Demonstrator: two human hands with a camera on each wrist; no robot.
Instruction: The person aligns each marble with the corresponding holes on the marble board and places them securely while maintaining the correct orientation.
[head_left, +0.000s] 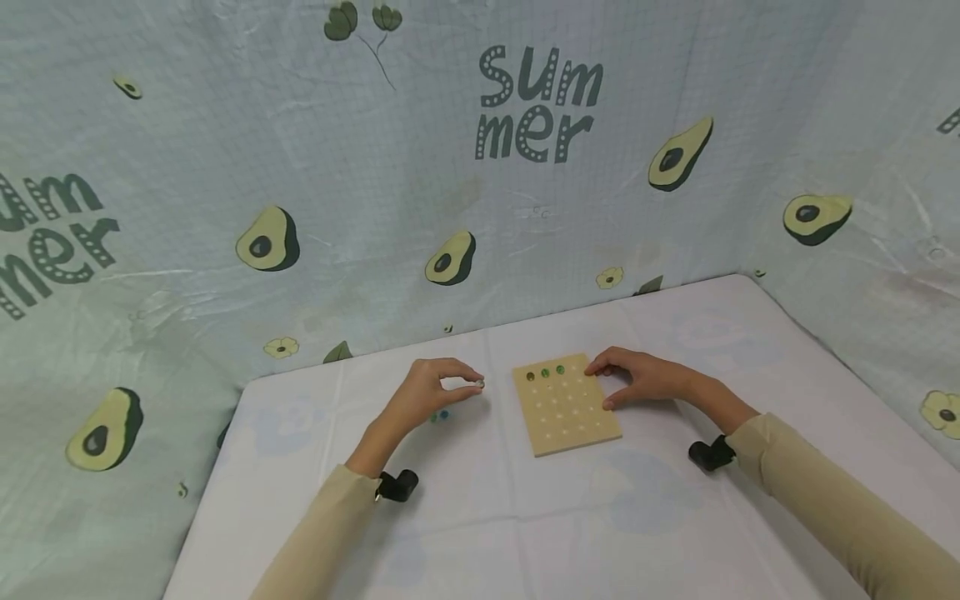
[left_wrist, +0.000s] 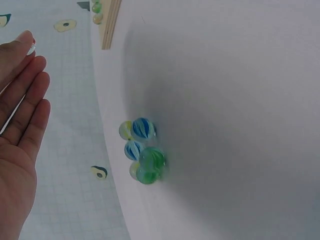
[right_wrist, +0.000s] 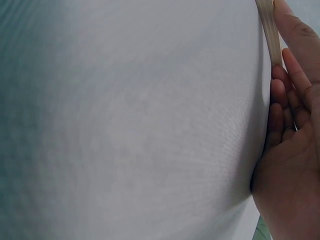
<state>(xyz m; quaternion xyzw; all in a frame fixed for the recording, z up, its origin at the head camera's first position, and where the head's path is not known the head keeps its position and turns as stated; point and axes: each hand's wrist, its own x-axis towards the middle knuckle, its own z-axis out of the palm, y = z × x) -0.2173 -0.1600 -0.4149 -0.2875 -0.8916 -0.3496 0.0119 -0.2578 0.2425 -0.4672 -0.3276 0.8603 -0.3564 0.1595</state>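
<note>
Between thumb and index fingertip, my left hand (head_left: pixel 426 393) pinches a small clear marble (left_wrist: pixel 31 48) with red and white in it, above the table left of the board. A square wooden board (head_left: pixel 557 402) with rows of shallow holes lies flat. Three marbles (head_left: pixel 545 373), one brownish yellow and two green, sit in its far row from the left corner. My right hand (head_left: pixel 647 377) holds the board's right edge, index finger near the far corner and thumb closer to me. Below the left hand, a cluster of glass marbles (left_wrist: pixel 143 128), blue, green and yellow, rests on the cloth.
A white cloth with faint prints covers the table (head_left: pixel 465 533). Behind it and at both sides hangs a pale curtain (head_left: pixel 360 167) printed with avocados and lettering. Each wrist wears a small black camera (head_left: pixel 399 485), close above the cloth.
</note>
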